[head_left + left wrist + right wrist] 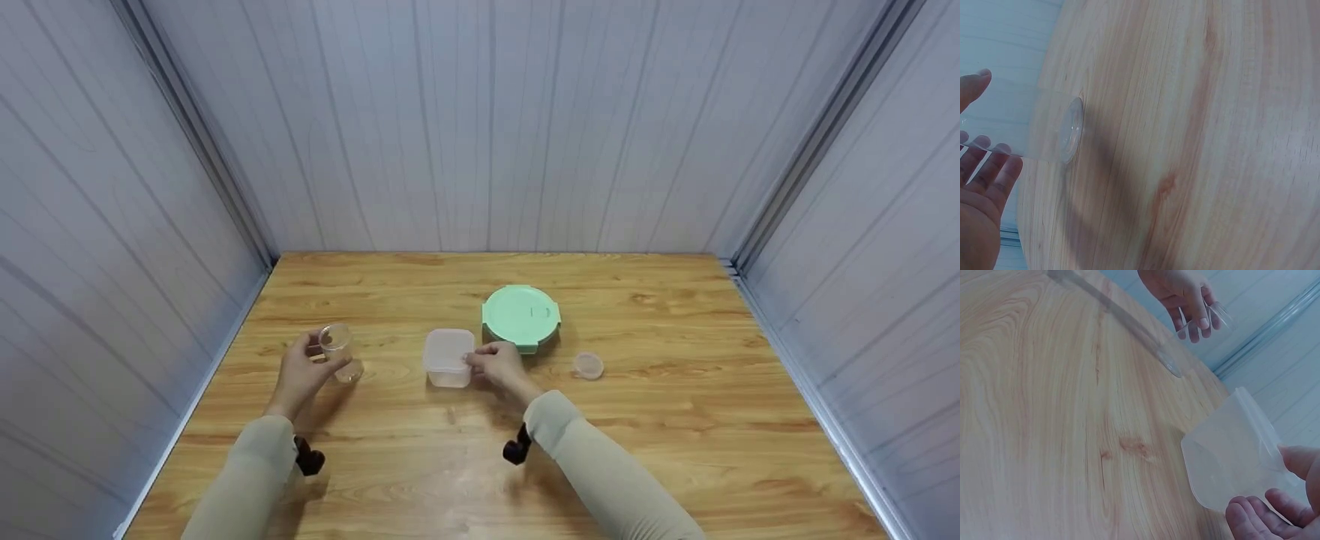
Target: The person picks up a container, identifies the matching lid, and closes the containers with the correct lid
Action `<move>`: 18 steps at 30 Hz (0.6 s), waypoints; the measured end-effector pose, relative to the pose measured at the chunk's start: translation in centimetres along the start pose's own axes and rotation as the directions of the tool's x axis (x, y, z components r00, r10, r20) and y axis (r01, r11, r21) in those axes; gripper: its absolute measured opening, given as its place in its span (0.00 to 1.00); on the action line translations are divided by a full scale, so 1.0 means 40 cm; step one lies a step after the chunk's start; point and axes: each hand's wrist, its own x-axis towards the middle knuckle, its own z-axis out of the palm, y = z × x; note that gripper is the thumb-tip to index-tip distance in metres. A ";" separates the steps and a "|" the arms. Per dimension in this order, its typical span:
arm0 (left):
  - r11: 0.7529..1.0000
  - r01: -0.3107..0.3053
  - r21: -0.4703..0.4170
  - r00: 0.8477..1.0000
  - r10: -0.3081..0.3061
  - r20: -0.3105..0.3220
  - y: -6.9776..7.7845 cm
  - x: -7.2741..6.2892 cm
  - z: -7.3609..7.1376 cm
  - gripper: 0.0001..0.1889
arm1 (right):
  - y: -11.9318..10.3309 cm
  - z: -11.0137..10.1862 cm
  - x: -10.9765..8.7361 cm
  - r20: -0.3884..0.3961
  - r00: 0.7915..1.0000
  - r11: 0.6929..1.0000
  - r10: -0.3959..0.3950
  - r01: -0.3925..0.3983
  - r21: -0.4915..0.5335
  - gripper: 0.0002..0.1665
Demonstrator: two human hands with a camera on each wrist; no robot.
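Note:
At the left of the table, a tall clear plastic cup [339, 343] stands upright on its base. My left hand [298, 376] holds it, thumb on one side and fingers on the other; the left wrist view shows the fingertips [1012, 167] against the clear wall. Near the middle stands a square translucent container [1230, 453] with a lid [448, 349] on top. My right hand [501, 367] grips its right side, the thumb [1297, 460] up by the lid's rim and the fingers [1249, 517] lower on the wall.
A round container with a mint-green clip lid [521, 315] stands behind my right hand. A small round translucent lid [589, 366] lies on the wooden table [675, 420] farther right. Pale panelled walls [480, 127] enclose the table at the back and both sides.

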 end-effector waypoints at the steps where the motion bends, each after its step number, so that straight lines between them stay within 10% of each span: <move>1: 1.000 -0.001 -0.002 1.000 0.001 -0.004 0.002 -0.002 0.000 0.32 | 0.000 0.000 0.000 0.002 1.000 1.000 0.000 0.000 0.003 0.19; 18: 0.998 -0.065 0.017 0.998 0.065 -0.027 0.016 -0.002 0.008 0.30 | 0.004 -0.005 0.001 0.018 1.000 1.000 -0.011 0.011 0.011 0.16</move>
